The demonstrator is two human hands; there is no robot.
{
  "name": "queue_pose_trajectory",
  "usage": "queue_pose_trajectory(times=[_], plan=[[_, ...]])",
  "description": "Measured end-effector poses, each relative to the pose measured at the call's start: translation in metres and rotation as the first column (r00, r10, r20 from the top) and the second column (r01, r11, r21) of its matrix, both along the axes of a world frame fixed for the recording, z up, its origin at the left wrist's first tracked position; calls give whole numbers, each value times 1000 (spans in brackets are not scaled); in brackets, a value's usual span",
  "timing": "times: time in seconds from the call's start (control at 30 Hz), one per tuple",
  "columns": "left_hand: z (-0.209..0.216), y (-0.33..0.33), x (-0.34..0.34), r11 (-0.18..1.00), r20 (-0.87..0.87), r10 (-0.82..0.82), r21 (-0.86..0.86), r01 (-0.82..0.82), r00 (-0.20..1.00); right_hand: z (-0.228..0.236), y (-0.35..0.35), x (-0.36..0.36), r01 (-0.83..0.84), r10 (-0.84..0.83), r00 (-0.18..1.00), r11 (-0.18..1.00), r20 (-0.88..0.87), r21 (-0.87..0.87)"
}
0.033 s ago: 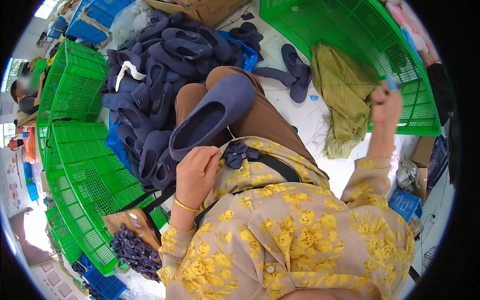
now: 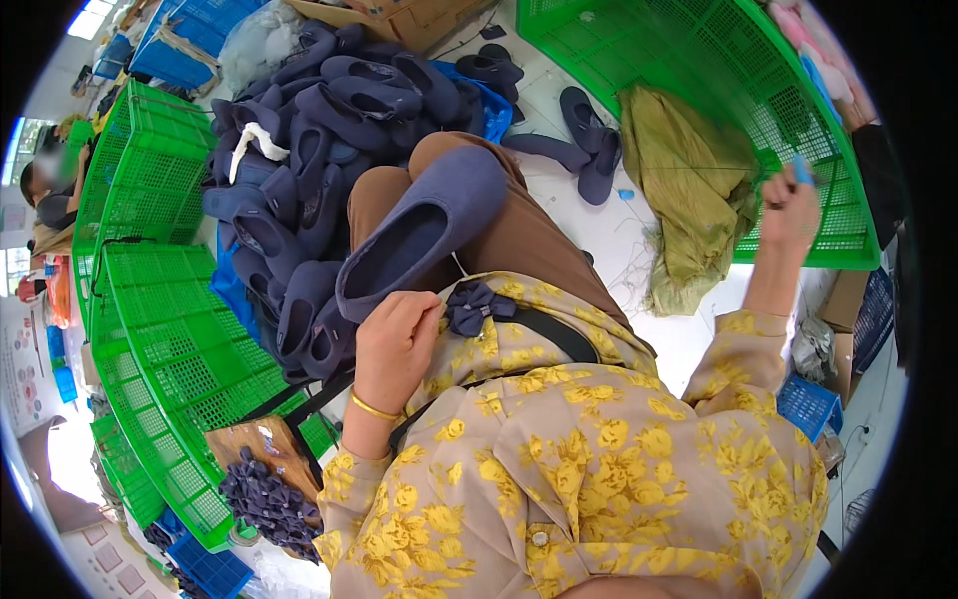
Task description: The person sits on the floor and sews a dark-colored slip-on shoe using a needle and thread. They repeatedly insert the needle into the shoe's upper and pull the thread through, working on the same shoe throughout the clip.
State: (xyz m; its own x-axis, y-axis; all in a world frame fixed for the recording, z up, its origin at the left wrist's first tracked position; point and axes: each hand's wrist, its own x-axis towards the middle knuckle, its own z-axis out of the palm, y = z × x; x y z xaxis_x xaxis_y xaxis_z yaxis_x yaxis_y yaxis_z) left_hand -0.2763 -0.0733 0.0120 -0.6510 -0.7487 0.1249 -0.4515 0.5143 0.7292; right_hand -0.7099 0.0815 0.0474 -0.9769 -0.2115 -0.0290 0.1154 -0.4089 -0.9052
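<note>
A navy slipper (image 2: 461, 200) lies tilted across my brown-trousered thighs, its opening facing up and its heel at my left hand (image 2: 394, 344). That hand is closed at the heel edge; its fingertips are partly hidden. A navy fabric bow (image 2: 479, 307) rests at my waist, right beside these fingertips. Raised far out to the right, my right hand (image 2: 788, 215) is closed, with a bright blue piece (image 2: 802, 170) at its fingers. A thin dark thread (image 2: 699, 168) runs toward it from the slipper's side. Whatever is pinched there is too small to make out.
Navy slippers form a big heap (image 2: 329, 110) ahead on the left. Green crates (image 2: 180, 359) stand at left, another (image 2: 699, 50) at far right beside an olive sack (image 2: 684, 180). Several bows lie on a wooden board (image 2: 254, 449). A person (image 2: 55, 190) sits at far left.
My right hand has moved a little farther right, away from the slipper. My left hand, the slipper and the bow have stayed in place.
</note>
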Motion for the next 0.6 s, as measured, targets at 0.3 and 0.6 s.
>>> queue_pose_trajectory(times=[0.3, 0.6], plan=[[-27, 4, -34, 983, 198, -110, -121, 136, 974, -42, -40, 127, -407, 594, 788, 700, -163, 587], [-38, 4, 2, 870, -151, 337, 428, -246, 929, -79, -76, 226, -465, 992, -80, 47, -95, 884]])
